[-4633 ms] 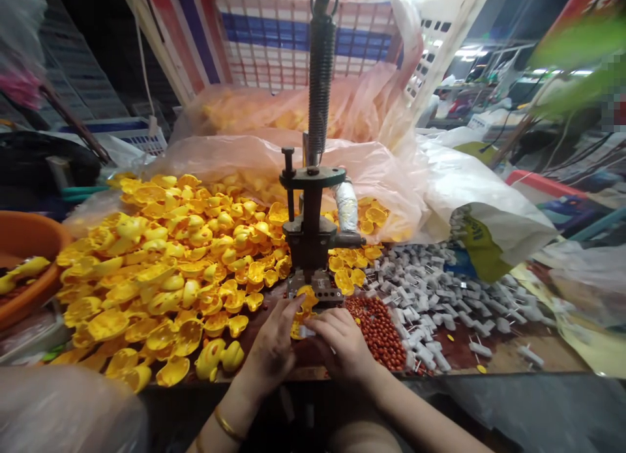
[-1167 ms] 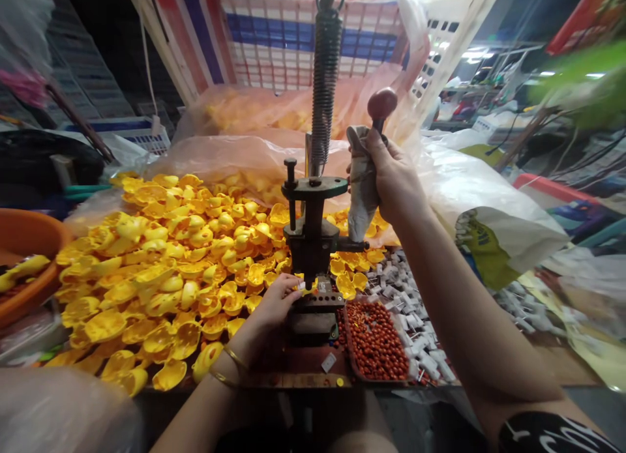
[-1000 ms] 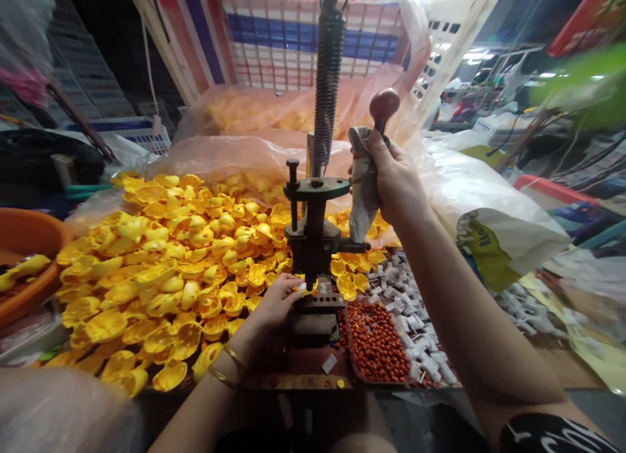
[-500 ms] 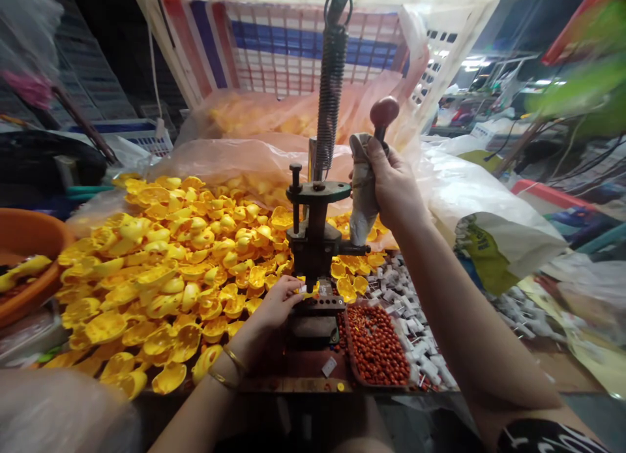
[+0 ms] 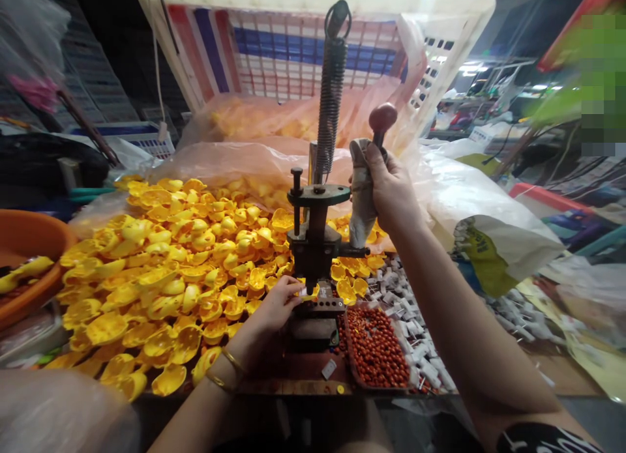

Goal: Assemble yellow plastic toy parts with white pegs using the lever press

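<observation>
My right hand [image 5: 398, 189] is wrapped round the cloth-bound lever [image 5: 362, 195] of a hand press [image 5: 315, 238], just below its dark red ball knob [image 5: 383, 117]. My left hand [image 5: 280, 301] is at the foot of the press, fingertips pinched on a small yellow plastic shell [image 5: 309, 292] beneath the press's punch. A bit of white shows by the fingertips, too small to make out. The shell is partly hidden by the fingers and the punch. A tall coil spring [image 5: 332, 94] rises above the press.
Yellow plastic shells [image 5: 161, 270] are heaped to the left and behind. On the right stand a tray of small red-brown pieces [image 5: 376, 349] and a pile of white blocks with metal pins [image 5: 415, 329]. An orange basin [image 5: 44, 238] sits far left; a white crate [image 5: 313, 0] leans behind.
The whole view has shifted slightly. Both hands keep their places, the right on the lever and the left at the yellow shell under the punch.
</observation>
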`<move>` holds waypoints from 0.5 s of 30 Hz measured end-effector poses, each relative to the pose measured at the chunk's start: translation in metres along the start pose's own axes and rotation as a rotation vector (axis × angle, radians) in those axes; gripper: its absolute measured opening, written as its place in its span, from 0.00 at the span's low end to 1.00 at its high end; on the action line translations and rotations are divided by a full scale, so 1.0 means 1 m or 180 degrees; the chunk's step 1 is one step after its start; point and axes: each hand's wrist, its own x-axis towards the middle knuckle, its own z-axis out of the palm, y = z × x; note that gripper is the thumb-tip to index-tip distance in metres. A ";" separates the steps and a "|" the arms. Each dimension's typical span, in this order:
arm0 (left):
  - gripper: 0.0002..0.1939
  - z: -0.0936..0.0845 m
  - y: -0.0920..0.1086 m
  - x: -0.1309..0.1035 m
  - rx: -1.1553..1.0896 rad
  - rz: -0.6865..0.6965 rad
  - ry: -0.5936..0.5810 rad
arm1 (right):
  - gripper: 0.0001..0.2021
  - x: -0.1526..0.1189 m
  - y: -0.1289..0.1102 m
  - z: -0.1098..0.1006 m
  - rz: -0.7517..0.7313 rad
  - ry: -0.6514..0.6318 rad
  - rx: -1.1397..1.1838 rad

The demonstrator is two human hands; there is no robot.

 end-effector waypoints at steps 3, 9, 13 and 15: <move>0.10 0.000 -0.003 -0.001 0.0128 0.0116 -0.0072 | 0.18 -0.002 0.000 0.002 -0.0057 0.0097 -0.0035; 0.11 0.002 -0.009 -0.004 0.0193 0.0490 -0.0127 | 0.18 -0.023 -0.013 0.005 -0.0327 0.0457 -0.0159; 0.10 0.001 -0.007 -0.006 0.0380 0.0603 -0.0005 | 0.17 -0.043 -0.023 0.008 -0.0537 0.0508 -0.0091; 0.10 0.001 -0.006 -0.007 0.0387 0.0627 0.0011 | 0.17 -0.057 -0.025 0.009 -0.0678 0.0518 -0.0216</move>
